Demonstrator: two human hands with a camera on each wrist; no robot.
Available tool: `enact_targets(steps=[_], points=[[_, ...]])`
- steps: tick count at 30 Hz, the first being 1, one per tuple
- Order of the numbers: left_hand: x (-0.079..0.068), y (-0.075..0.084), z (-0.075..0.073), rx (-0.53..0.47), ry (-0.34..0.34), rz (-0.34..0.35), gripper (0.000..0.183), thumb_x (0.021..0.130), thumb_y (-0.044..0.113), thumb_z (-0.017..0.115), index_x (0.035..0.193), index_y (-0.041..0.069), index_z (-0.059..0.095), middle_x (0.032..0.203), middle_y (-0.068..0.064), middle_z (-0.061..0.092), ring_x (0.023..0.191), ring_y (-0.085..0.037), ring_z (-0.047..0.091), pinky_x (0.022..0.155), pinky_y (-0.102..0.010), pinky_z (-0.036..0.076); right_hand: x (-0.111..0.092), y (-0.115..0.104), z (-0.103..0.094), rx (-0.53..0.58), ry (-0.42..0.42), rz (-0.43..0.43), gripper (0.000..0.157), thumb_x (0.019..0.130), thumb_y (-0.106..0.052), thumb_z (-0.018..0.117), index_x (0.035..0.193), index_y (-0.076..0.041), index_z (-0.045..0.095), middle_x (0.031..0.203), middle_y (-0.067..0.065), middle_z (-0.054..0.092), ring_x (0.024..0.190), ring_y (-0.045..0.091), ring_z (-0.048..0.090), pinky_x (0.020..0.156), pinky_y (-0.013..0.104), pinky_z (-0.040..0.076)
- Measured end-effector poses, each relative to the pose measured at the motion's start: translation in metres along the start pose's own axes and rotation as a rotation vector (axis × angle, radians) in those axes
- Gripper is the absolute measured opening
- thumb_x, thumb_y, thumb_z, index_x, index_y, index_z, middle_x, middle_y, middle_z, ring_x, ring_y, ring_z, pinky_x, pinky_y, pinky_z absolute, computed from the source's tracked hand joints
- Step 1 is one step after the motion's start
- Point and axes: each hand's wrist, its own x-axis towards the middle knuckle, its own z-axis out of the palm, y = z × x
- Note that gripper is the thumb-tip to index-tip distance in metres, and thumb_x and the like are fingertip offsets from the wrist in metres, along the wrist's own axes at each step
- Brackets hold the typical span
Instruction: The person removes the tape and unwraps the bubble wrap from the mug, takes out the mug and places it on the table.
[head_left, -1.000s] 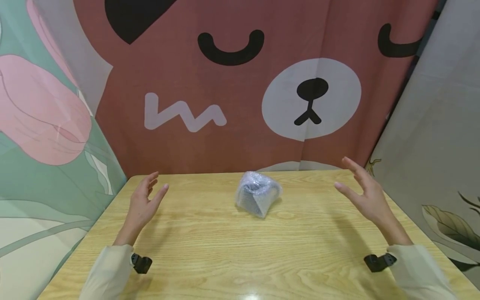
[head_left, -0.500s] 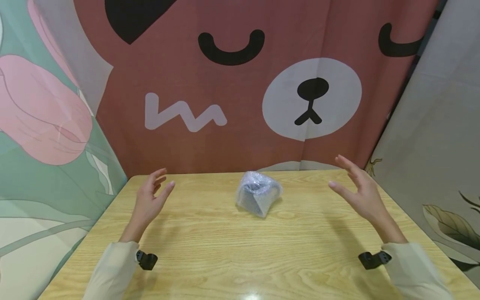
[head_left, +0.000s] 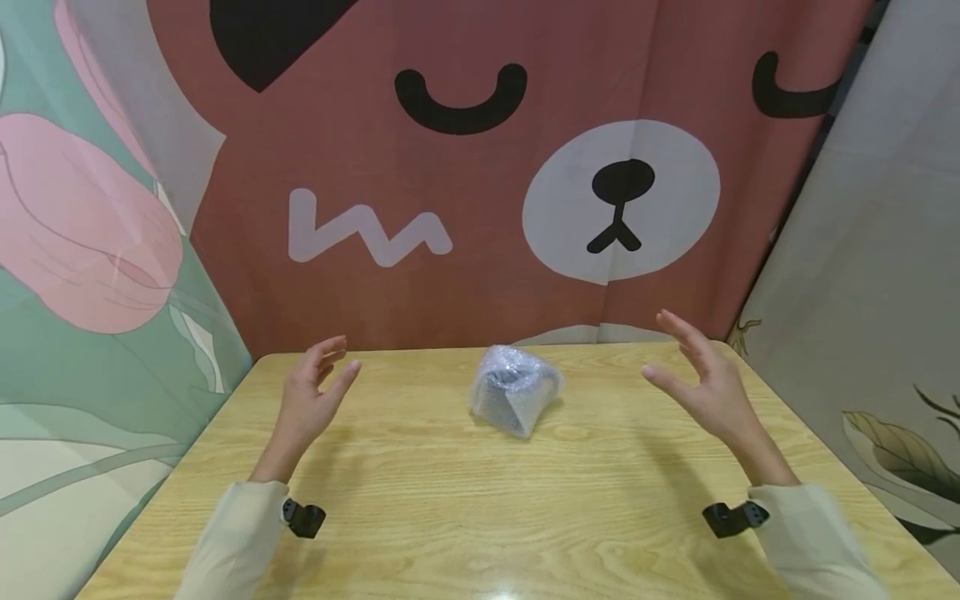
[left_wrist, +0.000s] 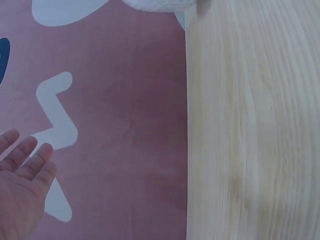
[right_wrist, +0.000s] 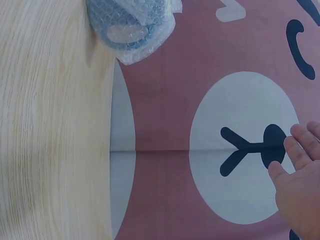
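A bundle in clear bubble wrap point(head_left: 516, 392) sits on the wooden table point(head_left: 480, 500) toward its far edge, near the middle. Through the wrap in the right wrist view, something bluish with a pale oval opening shows in the bundle point(right_wrist: 132, 27); its kind is hidden by the wrapping. To the left of it, my left hand point(head_left: 311, 400) is held above the table, fingers relaxed and holding nothing. On the other side my right hand point(head_left: 708, 392) hovers with fingers spread and thumb apart, also holding nothing. Both hands are apart from the bundle, palms facing inward.
Behind the table hangs a reddish curtain point(head_left: 360, 300) with a bear face print. A green floral curtain point(head_left: 97, 350) borders the left side and a grey one point(head_left: 862, 333) the right. Each sleeve cuff carries a small black camera, such as the left camera point(head_left: 304, 518).
Both hands have moved inward, the left one to the right and the right one to the left, nearer the bubble-wrapped bundle. The bundle stays in place.
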Motion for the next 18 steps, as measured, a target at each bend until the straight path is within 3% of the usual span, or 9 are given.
enact_targets(steps=[4,11,18], points=[[0.0,0.005,0.003,-0.018,0.003,0.021,0.044,0.095,0.012,0.063,0.136,0.001,0.05,0.132,-0.018,0.053,0.12,-0.037,0.051,0.101,-0.055,0.039,0.0,-0.001,0.005,0.008,-0.01,0.008,0.078,0.086,-0.004,0.073,0.152,-0.021,0.034,0.15,0.009,0.039,0.137,0.029,0.033,0.104,0.012,0.025],[-0.002,0.044,0.006,-0.037,-0.011,0.038,0.042,0.095,0.002,0.061,0.132,-0.01,0.048,0.125,-0.029,0.053,0.117,-0.047,0.05,0.099,-0.058,0.039,0.002,-0.006,0.011,0.009,-0.011,-0.009,0.08,0.085,-0.002,0.073,0.152,-0.018,0.034,0.15,0.01,0.039,0.138,0.028,0.032,0.104,0.013,0.025],[0.002,0.049,0.012,-0.071,-0.006,0.04,0.041,0.094,0.001,0.061,0.132,-0.01,0.049,0.127,-0.028,0.053,0.118,-0.045,0.051,0.1,-0.056,0.039,0.005,-0.005,0.016,0.03,-0.013,-0.022,0.079,0.084,-0.001,0.073,0.152,-0.017,0.034,0.15,0.012,0.038,0.138,0.03,0.032,0.105,0.014,0.024]])
